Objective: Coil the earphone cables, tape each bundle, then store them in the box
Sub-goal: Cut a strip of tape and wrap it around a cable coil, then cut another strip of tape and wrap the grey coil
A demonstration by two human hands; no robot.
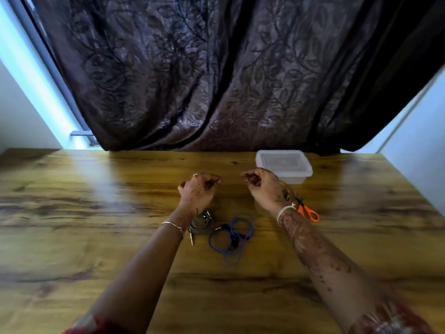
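Both hands hover above the wooden table (pixel 96 213), level with each other and a short gap apart. My left hand (pixel 198 190) has its fingers curled in, and I see nothing in it. My right hand (pixel 263 186) is curled the same way, thumb against fingertips, with nothing visible in its grip. A grey earphone cable (pixel 201 221) lies bunched beside my left wrist, its plug pointing toward me. A blue earphone cable (pixel 232 237) lies in loose loops just right of it. The clear plastic box (pixel 284 165), lid on, stands behind my right hand.
Orange-handled scissors (pixel 308 212) lie right of my right wrist, partly hidden by it. Something like a clear tape roll (pixel 287 192) sits just beyond them, blurred. A dark patterned curtain (pixel 216 80) hangs behind the table's far edge.
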